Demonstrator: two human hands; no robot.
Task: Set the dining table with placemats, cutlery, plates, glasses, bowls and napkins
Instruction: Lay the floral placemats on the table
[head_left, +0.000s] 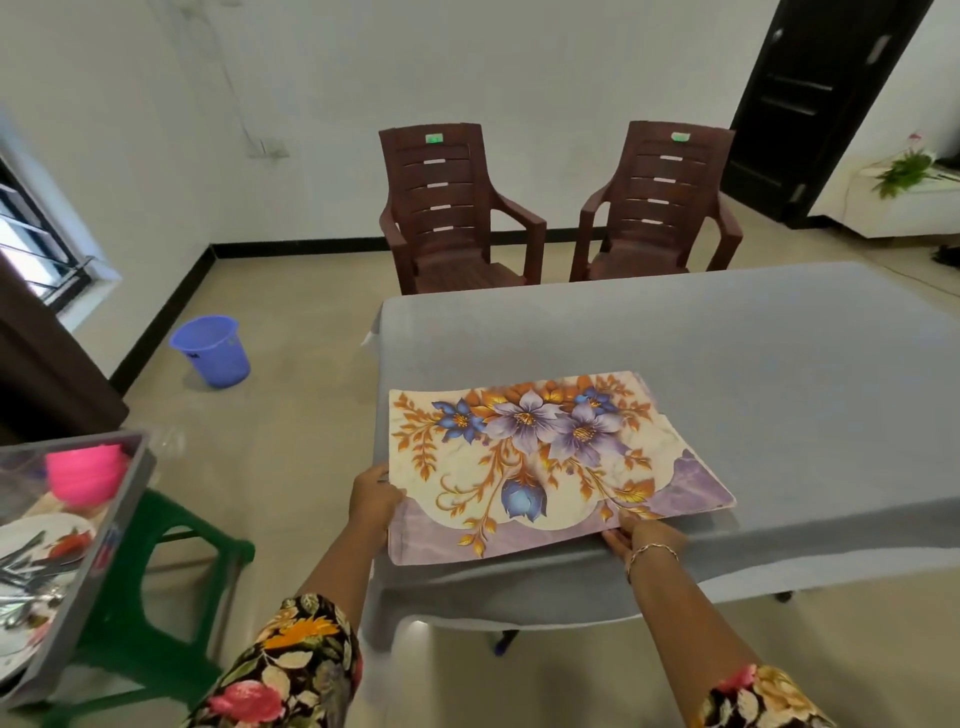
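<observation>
A floral placemat (545, 462) with purple and blue flowers lies on the near left part of the table (727, 353), which is covered by a grey cloth. The mat's near edge reaches the table's front edge. My left hand (373, 500) grips the mat's left edge near its front corner. My right hand (641, 535), with a bracelet on the wrist, holds the front edge further right. At the far left a grey tray (111, 540) holds pink bowls (85, 475), a white patterned plate (36, 540) and several pieces of cutlery (26, 577).
The tray rests on a green plastic stool (171, 587) left of the table. Two brown plastic chairs (452, 208) (654, 202) stand beyond the table's far side. A blue bucket (212, 351) sits on the floor at the left. A dark door is at the back right.
</observation>
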